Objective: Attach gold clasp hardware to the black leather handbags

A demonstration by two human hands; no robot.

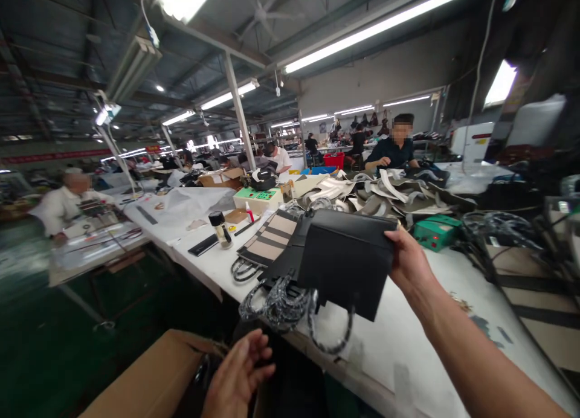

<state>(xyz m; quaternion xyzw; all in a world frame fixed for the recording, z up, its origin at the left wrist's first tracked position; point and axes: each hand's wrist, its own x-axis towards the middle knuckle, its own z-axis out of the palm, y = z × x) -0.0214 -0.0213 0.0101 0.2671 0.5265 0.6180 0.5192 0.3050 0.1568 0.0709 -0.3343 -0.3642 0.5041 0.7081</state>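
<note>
My right hand point(410, 255) grips the upper right corner of a black handbag panel point(347, 261), thumb in front. A looped handle point(333, 345) wrapped in clear plastic hangs from the panel's lower edge, over the front of the table. Just left of it, more plastic-wrapped handles point(283, 303) lie bunched on similar black pieces. My left hand point(240, 372) is low at the front with its fingers apart and curved, touching no panel. It is beside an open cardboard box point(149, 376) whose dark contents are mostly hidden.
Striped beige-and-black panels point(267, 237) lie on the white table point(435, 291), near a bottle with a black cap point(220, 229). A green box point(435, 232) stands at right. Strips of material point(380, 191) are heaped behind. A co-worker point(399, 143) sits across; another point(70, 203) works at left.
</note>
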